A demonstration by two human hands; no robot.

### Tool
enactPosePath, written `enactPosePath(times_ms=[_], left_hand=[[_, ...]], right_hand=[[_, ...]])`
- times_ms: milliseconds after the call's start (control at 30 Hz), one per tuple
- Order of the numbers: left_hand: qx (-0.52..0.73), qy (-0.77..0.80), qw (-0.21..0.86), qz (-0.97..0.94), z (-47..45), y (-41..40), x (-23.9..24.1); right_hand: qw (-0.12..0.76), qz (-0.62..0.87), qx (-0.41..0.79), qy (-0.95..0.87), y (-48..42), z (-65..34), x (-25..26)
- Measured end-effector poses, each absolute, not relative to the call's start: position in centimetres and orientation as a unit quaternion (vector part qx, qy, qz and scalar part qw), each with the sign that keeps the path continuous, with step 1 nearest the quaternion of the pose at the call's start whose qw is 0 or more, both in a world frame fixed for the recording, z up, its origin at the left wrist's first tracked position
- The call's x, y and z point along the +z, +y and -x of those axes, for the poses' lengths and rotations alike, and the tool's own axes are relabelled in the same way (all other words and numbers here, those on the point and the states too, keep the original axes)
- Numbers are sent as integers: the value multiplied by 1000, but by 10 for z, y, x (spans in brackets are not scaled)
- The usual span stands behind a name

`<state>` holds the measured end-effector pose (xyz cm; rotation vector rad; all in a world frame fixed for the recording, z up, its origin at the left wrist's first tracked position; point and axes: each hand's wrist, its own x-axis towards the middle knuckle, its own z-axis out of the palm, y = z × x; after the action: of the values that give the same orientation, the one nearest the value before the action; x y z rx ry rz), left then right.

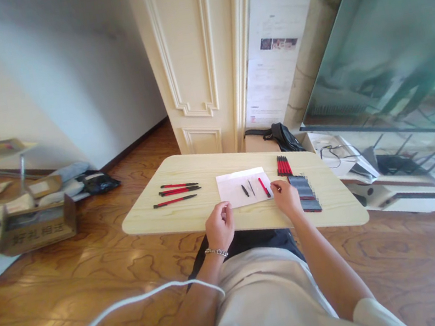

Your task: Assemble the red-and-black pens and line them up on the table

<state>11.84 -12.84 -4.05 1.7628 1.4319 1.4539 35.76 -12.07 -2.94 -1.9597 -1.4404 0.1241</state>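
Note:
A white sheet of paper (230, 188) lies on the table. On it are a black pen tip piece (245, 190), a thin dark refill (252, 188) and a red pen barrel with a black end (264, 186), spaced apart. My left hand (219, 225) has its fingers curled in a pinch at the paper's near left corner. At the paper's right edge, close beside the red barrel, my right hand (287, 198) pinches with thumb and forefinger. Both pinches appear to be on the paper's edge, though the fingertips partly hide the contact.
Several red and black pens (176, 191) lie at the table's left. A row of red pens (283, 166) is at the right, above dark grey packs (303, 190) beside my right hand. A white cable (140, 298) crosses by my left forearm. The table (161, 222) has rounded corners.

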Motion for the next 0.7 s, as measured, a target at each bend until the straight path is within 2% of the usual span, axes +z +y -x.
enactPosePath(times_ms=[233,433,567,700], left_hand=[[521,520,229,-637,-119,-130,-36],[528,518,256,-623,-122,-132,-29],[531,502,292,-617,-122,-131,-26],[523,479,325,-626,-129,-132,-23]], right_hand=[[199,771,49,-603,-79,-352,-13],[148,801,66,-576,-67,-348,-16],[183,801,81,-564,-70,-352,-10],[331,751,140,-554,-80,-353,-2]])
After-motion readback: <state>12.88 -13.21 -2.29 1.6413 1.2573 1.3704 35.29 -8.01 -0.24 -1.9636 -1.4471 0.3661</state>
